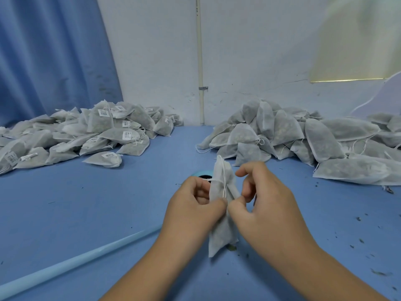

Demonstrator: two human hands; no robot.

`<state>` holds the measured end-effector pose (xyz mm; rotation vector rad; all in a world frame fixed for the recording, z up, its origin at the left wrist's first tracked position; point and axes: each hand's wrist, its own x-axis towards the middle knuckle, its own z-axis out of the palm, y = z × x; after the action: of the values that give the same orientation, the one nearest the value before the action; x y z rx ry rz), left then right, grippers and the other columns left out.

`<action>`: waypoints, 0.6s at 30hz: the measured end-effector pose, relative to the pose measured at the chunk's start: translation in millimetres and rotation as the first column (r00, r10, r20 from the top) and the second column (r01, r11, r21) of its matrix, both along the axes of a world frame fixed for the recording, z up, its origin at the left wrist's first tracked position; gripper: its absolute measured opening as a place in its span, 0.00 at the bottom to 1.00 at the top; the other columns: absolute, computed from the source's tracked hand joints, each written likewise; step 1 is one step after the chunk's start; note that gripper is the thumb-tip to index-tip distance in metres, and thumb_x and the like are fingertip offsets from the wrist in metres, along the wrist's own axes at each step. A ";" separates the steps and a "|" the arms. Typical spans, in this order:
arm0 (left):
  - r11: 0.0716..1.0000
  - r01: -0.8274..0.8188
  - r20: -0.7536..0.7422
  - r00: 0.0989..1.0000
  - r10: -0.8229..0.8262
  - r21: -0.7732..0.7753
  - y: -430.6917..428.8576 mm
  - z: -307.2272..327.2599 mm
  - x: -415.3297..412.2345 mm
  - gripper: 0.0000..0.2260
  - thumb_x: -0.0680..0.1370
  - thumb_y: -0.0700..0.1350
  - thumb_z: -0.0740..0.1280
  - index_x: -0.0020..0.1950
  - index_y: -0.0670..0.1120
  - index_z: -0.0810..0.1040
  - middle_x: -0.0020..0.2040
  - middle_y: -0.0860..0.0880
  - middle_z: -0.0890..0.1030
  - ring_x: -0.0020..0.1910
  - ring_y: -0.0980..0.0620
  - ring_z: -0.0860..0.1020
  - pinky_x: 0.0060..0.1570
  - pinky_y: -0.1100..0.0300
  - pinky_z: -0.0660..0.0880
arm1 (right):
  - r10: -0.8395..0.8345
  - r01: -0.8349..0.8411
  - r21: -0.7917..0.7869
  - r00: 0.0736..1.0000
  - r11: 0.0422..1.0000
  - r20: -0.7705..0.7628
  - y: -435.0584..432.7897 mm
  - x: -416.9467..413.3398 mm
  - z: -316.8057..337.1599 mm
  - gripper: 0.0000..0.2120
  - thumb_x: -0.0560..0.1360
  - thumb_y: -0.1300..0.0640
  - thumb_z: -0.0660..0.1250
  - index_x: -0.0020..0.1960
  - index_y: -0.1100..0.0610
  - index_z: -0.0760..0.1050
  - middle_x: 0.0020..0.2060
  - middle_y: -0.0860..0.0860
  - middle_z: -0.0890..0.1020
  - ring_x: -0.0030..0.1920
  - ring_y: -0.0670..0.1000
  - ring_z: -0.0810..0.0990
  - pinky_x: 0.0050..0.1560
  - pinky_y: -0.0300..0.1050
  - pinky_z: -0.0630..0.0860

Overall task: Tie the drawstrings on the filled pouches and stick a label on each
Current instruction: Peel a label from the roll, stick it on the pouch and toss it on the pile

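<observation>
While both grips close on a single pouch, it stands nearly upright between them over the front middle of the blue desk, its gathered top poking above the knuckles and its filled lower half hanging below the wrists; whether the bottom corner touches the desk cannot be told. The left grip is curled round the pouch's left edge at mid-height, thumb pressed to the cloth. The right grip pinches the right edge opposite, its thumb tip almost meeting the left thumb, forefinger crooked above. A white drawstring crosses the neck from the left fingers and drops down the front of the cloth to the thumbs; which fingers hold its ends is not clear. Behind the pouch a round pale-blue object peeks out, mostly hidden. Far left on the desk lies a heap of labelled pouches; far right, a heap of plain pouches with loose strings. Dark crumbs dot the desk at right, and a pale-blue strip slants across the near left.
</observation>
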<state>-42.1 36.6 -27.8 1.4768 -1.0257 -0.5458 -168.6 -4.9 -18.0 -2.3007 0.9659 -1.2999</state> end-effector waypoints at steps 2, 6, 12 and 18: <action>1.000 0.016 0.011 1.000 -0.016 -0.017 0.7 0.0 -1.4 0.08 0.69 0.37 0.74 0.43 0.47 0.78 0.35 0.56 0.81 0.33 0.60 0.77 0.34 0.67 0.74 | 0.022 -0.023 0.042 1.000 0.999 0.013 0.1 1.0 -0.7 0.20 0.66 0.64 0.67 0.49 0.44 0.67 0.34 0.44 0.71 0.41 0.42 0.72 0.40 0.31 0.67; 0.997 0.034 0.034 0.999 -0.031 -0.068 1.9 0.7 -5.1 0.08 0.67 0.41 0.76 0.42 0.47 0.78 0.32 0.59 0.79 0.29 0.64 0.74 0.31 0.72 0.70 | 0.067 -0.068 0.116 0.998 0.991 0.017 -1.0 2.1 -3.1 0.20 0.66 0.64 0.66 0.48 0.42 0.68 0.36 0.45 0.74 0.41 0.42 0.73 0.41 0.32 0.69; 0.976 0.208 0.070 0.977 -0.203 -0.061 5.0 2.8 -3.5 0.09 0.69 0.43 0.76 0.44 0.47 0.79 0.35 0.58 0.81 0.32 0.64 0.77 0.33 0.72 0.70 | 0.121 -0.159 0.243 0.979 0.957 0.161 -3.9 4.0 -4.7 0.21 0.67 0.69 0.66 0.47 0.43 0.71 0.37 0.44 0.77 0.36 0.42 0.74 0.39 0.30 0.70; 0.958 0.285 -0.043 0.957 -0.285 -0.011 3.8 -0.5 2.7 0.07 0.73 0.38 0.68 0.47 0.47 0.82 0.40 0.55 0.84 0.40 0.59 0.81 0.40 0.68 0.76 | 0.144 -0.177 0.262 0.980 0.949 0.140 -5.7 -0.1 -3.3 0.22 0.68 0.64 0.67 0.50 0.39 0.70 0.41 0.37 0.80 0.42 0.41 0.77 0.44 0.32 0.71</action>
<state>-39.5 40.4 -28.3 1.3131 -1.2132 -0.7775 -168.7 -10.6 -21.2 -2.0220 0.8399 -1.1444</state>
